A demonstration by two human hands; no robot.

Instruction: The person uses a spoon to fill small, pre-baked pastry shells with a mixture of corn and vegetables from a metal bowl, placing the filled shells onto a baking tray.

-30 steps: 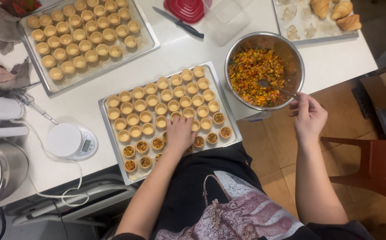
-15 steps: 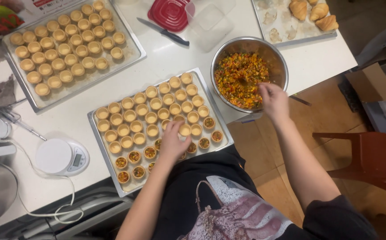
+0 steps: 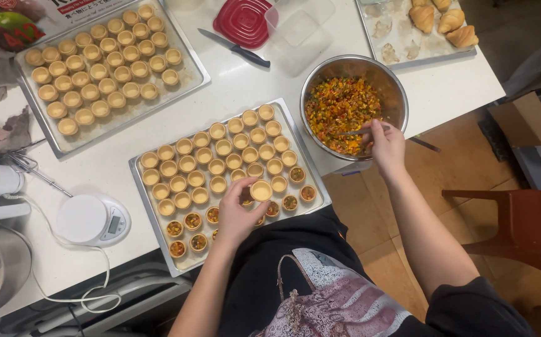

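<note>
The left hand (image 3: 236,212) is nearest to the body, over the near edge of the metal tray (image 3: 139,181) of small tart shells. Its fingers are pinched on one empty tart shell (image 3: 261,190), which is lifted a little above the row, with the open side up. Around it, the shells along the near rows already have colourful filling inside; the rows behind are empty.

The filling lies to the right and a little farther from the held shell. There the right hand (image 3: 387,145) is at the near rim of the steel bowl (image 3: 395,87), its fingers closed on the handle of a spoon (image 3: 354,131). The spoon lies nearly across, left to right, with its tip in the chopped vegetable mix (image 3: 339,106). So the right hand is the nearer one to the filling, and the shell waits to its left.

Farther away stand a second tray of empty shells (image 3: 102,68), a black-handled knife (image 3: 236,48) and a red lid (image 3: 245,22)
</note>
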